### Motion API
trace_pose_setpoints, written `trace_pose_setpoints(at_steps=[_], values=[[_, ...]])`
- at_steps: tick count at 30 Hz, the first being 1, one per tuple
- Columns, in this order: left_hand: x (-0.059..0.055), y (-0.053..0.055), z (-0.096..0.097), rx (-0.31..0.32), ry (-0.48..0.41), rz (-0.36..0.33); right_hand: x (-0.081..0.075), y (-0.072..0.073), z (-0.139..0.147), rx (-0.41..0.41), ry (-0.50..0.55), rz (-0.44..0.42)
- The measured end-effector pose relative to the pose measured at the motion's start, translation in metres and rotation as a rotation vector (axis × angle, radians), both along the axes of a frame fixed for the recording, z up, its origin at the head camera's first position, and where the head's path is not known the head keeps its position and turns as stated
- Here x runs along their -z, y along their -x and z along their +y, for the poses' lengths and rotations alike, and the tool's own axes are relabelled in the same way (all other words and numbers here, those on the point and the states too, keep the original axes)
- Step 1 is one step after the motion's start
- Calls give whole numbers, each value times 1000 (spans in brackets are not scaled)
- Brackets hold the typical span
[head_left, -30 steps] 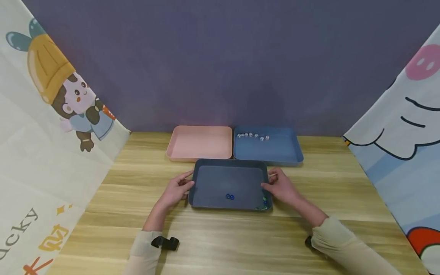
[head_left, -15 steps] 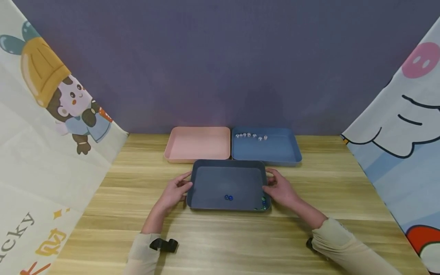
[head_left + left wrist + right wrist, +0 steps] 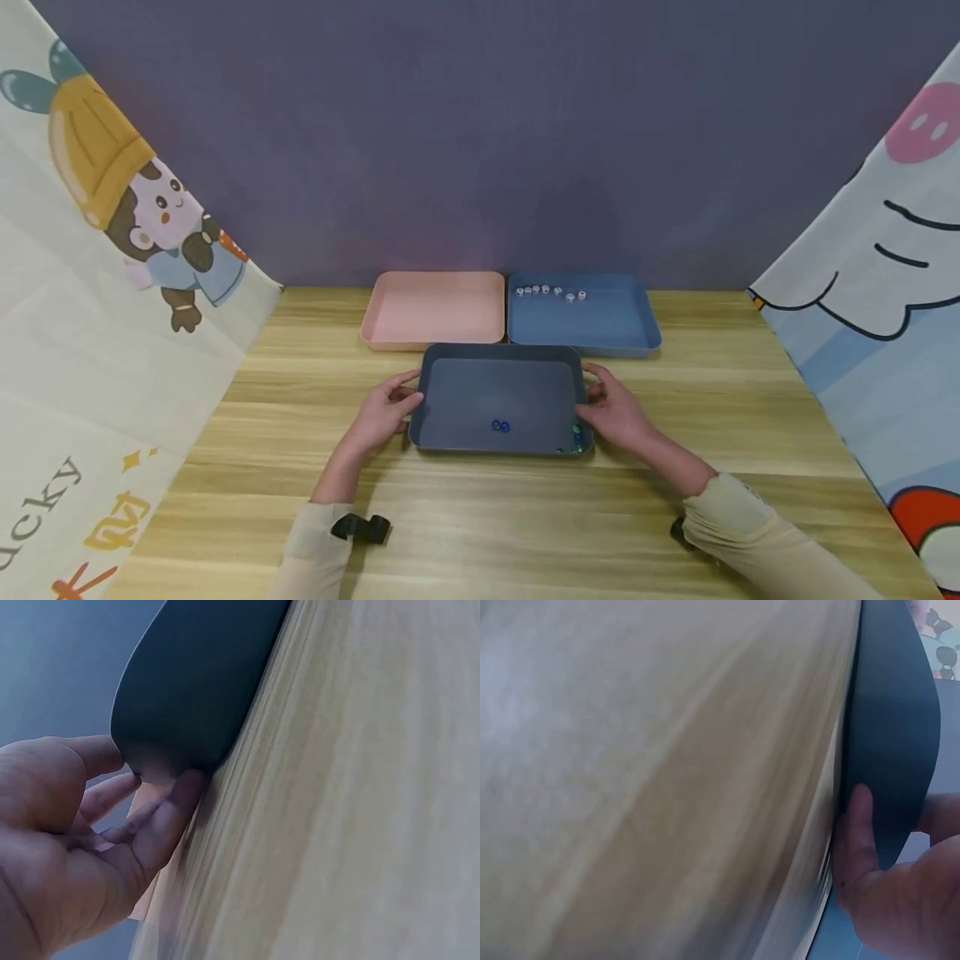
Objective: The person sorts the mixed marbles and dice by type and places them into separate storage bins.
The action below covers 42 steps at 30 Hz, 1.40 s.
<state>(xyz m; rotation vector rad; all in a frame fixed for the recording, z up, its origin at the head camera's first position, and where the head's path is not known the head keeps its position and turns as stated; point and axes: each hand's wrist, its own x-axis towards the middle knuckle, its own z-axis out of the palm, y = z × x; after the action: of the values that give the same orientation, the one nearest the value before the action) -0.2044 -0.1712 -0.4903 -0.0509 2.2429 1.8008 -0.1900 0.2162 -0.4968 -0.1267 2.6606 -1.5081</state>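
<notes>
A dark grey tray (image 3: 495,392) lies in front of two others, with two blue marbles (image 3: 501,426) near its front middle and several green and blue marbles (image 3: 577,437) in its front right corner. My left hand (image 3: 382,410) grips the tray's left side, thumb at the rim; in the left wrist view the fingers (image 3: 169,821) reach low along the outer wall. On the opposite side my right hand (image 3: 617,412) holds the right wall, thumb over the rim, a fingertip (image 3: 861,802) low against the wall in the right wrist view.
Behind the grey tray stand a pink tray (image 3: 438,308) and a blue tray (image 3: 615,321), side by side. Several white dice (image 3: 545,289) lie along the back of the blue one. Printed cloths flank the wooden table (image 3: 480,517), and a dark wall closes the back.
Both hands keep their hold and the tray and marbles look unmoved. Only the head view shifts slightly.
</notes>
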Motion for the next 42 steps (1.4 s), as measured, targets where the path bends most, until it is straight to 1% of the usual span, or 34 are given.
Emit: trace_pose_setpoints(at_steps=[5,9,12,18,24,27,28,32,34,36,38,39,40,42], values=[[-1,1,1,-15,89,66,-1,-1,0,6,-29,-3],[-2,1,2,16,139,110,-3,-3,1,15,-38,-28],[-2,2,2,30,148,123,-5,-4,1,19,-51,-40],[-3,4,2,49,177,120,-5,-3,1,38,-109,-23],[-4,5,2,73,212,120,-4,-4,0,62,-102,-52],[-7,6,2,89,258,137,-4,-3,-1,63,-110,-52],[-8,7,2,91,289,148,-5,-3,-1,64,-116,-51],[-19,7,3,73,478,186,-5,-1,-3,68,-133,-37],[-27,7,5,70,596,214,-6,-1,-4,69,-143,-27],[-37,6,10,78,689,251,-6,-1,-5,77,-150,-20],[-46,8,15,111,762,313,-7,-1,-6,81,-157,-11],[-51,9,19,134,785,339,-7,-1,-6,81,-160,-3],[-55,11,22,158,797,354,-7,-1,-6,84,-162,0],[-65,14,31,227,805,361,-7,-1,-7,88,-164,5]])
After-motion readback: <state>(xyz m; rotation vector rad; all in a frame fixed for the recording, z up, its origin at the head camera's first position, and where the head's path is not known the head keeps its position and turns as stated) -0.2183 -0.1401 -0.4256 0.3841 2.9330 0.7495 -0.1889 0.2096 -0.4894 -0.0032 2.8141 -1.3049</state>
